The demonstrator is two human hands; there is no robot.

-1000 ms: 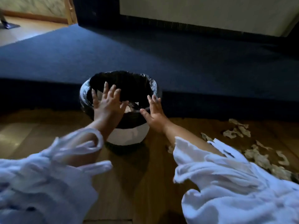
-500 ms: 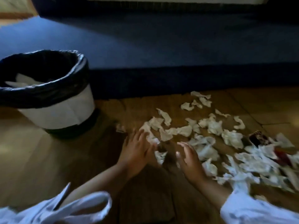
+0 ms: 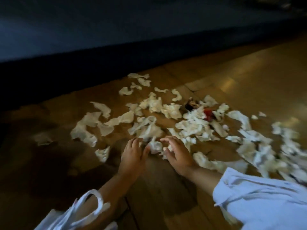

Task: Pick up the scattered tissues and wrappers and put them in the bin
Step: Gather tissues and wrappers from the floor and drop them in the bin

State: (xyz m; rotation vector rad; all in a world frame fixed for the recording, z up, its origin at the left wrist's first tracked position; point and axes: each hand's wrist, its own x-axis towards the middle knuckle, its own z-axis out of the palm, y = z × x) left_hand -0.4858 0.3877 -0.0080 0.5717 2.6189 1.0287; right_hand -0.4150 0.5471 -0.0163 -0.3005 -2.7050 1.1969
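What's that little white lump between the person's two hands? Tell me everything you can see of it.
A crumpled tissue wad: white, soft-looking paper, bunched and creased, lying on the wooden floor at the near edge of the scattered tissues. The left hand touches its left side; the right hand curls its fingers round its right side. Blur hides finer detail.

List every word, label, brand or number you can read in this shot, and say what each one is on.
Nothing here can be read as text.
The dark wrapper: pale marks that may be print, too blurred to read.
The red wrapper: no legible lettering, too small and blurred.
The tissues: plain white, no print visible.
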